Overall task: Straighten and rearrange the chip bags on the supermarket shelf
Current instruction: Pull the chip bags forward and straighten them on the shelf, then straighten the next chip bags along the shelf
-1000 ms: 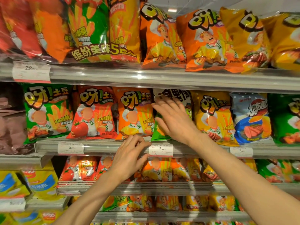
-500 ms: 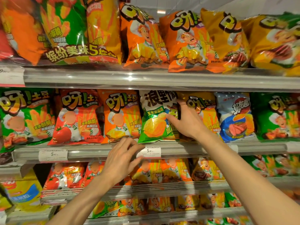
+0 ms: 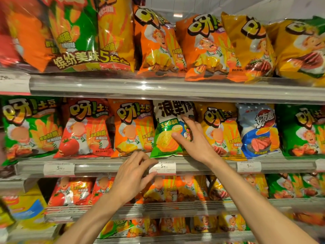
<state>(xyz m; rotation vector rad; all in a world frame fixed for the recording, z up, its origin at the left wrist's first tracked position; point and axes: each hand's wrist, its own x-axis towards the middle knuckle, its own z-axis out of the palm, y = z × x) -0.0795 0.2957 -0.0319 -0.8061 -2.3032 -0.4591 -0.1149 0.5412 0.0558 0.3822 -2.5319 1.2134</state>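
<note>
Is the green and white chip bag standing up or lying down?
Standing up. The green and white chip bag rests on its bottom edge on the shelf, with the right hand touching its front.

head cam | single view | faces 12 o'clock, level with middle shelf [image 3: 175, 88] | close, within arm's reach | no second view

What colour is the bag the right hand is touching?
The bag is green below with a white top, under the right hand, head view.

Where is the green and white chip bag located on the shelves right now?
In the head view, the green and white chip bag stands on the middle shelf, near centre, between an orange bag and a yellow bag, with the right hand on its front.
</note>
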